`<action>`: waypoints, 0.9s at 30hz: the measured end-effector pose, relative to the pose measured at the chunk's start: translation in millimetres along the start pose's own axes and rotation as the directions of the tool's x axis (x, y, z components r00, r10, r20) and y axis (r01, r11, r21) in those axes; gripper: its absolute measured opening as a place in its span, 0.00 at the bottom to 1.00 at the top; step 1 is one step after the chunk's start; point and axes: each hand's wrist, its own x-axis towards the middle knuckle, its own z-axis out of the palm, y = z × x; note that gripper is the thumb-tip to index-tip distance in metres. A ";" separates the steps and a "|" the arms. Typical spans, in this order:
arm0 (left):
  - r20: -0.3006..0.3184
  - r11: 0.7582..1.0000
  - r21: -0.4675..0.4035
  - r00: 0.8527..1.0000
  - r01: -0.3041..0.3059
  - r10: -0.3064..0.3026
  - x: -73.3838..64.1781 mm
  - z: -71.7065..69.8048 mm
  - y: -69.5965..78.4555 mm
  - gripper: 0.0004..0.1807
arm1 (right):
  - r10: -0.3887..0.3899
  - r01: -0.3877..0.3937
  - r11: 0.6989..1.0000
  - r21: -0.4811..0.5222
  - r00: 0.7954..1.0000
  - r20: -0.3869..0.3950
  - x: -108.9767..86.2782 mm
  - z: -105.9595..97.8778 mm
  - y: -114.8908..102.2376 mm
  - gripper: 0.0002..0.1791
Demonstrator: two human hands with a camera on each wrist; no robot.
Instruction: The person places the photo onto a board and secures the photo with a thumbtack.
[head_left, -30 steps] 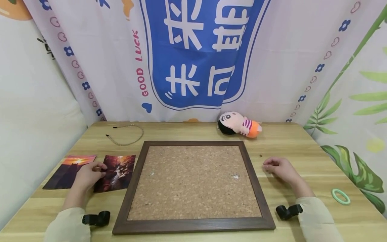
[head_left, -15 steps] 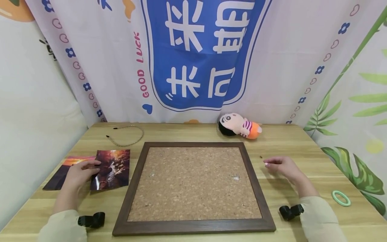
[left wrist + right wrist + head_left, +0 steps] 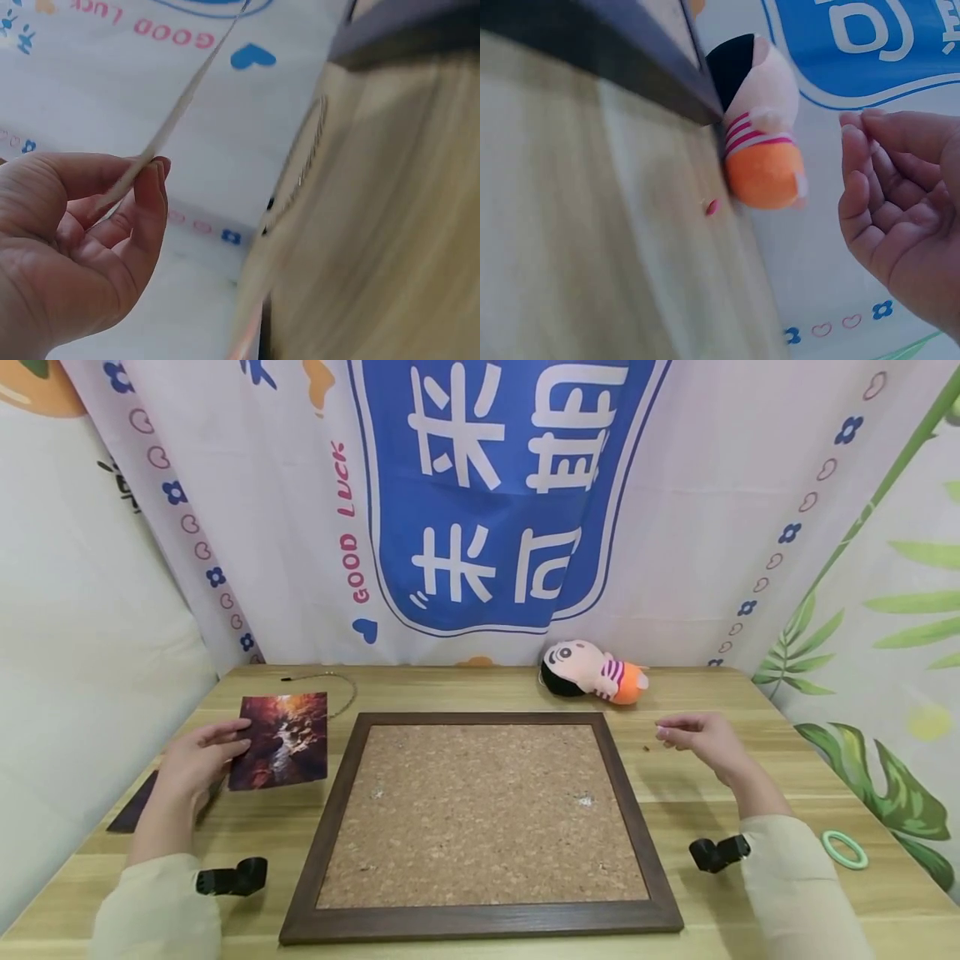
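Note:
My left hand (image 3: 197, 760) pinches a glossy photo print (image 3: 281, 742) between thumb and fingers and holds it up off the table, left of a brown-framed cork board (image 3: 480, 814). In the left wrist view the print (image 3: 172, 116) appears edge-on above the left hand (image 3: 82, 247). A second, dark photo print (image 3: 133, 806) lies partly hidden under the left forearm. My right hand (image 3: 705, 742) hovers right of the board, fingers curled and tips together. In the right wrist view, nothing shows plainly between the fingertips of the right hand (image 3: 907, 202). A small red piece (image 3: 712, 207) lies on the table nearby.
A plush doll (image 3: 596, 672) lies behind the board near the curtain. A thin chain-like headband (image 3: 345, 693) is at the back left, partly behind the raised print. A green ring (image 3: 845, 849) lies at the right, beside the right forearm.
The left hand has lifted the photo print off the table, bringing it up and away from the second print. My right hand has risen slightly, its fingertips drawn together.

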 end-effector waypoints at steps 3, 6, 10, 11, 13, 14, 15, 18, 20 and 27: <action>0.001 0.996 -0.091 1.000 0.016 -0.015 5.1 15.9 8.7 0.27 | -0.012 0.013 0.999 0.040 1.000 -0.022 3.3 1.3 -9.4 0.22; 0.057 0.979 -0.205 0.998 0.008 0.004 1.3 35.3 24.8 0.27 | -0.011 0.013 0.998 0.069 0.999 -0.030 6.8 5.4 -17.0 0.22; 0.158 0.969 -0.248 0.987 -0.001 0.042 -32.5 63.7 75.0 0.28 | -0.012 0.016 0.996 0.089 0.999 -0.048 12.5 12.4 -23.7 0.22; 0.180 0.967 -0.256 0.982 -0.004 0.051 -42.4 70.9 89.2 0.28 | -0.012 0.018 0.995 0.093 0.998 -0.058 13.8 13.8 -25.4 0.22; 0.217 0.956 -0.294 0.973 -0.016 0.083 -59.2 85.0 113.8 0.29 | -0.014 0.023 0.994 0.107 0.996 -0.083 16.9 16.1 -29.1 0.22; 0.231 0.950 -0.311 0.968 -0.021 0.097 -65.2 92.0 123.5 0.29 | -0.012 0.023 0.994 0.111 0.995 -0.096 18.3 17.1 -31.1 0.22; 0.242 0.945 -0.327 0.964 -0.024 0.108 -68.2 99.3 129.7 0.29 | -0.011 0.024 0.993 0.115 0.994 -0.107 19.7 18.0 -33.2 0.22; 0.263 0.947 -0.320 0.958 -0.029 0.119 -69.2 120.0 139.5 0.29 | -0.016 0.033 0.991 0.130 0.991 -0.131 24.6 20.7 -38.8 0.21; 0.271 0.954 -0.299 0.955 -0.037 0.122 -66.3 134.3 141.2 0.29 | -0.024 0.043 0.991 0.128 0.990 -0.141 28.5 22.6 -42.0 0.20; 0.340 0.929 -0.367 0.923 -0.048 0.182 -42.6 186.3 126.9 0.27 | -0.083 0.116 0.967 0.228 0.986 -0.148 43.4 35.9 -50.7 0.17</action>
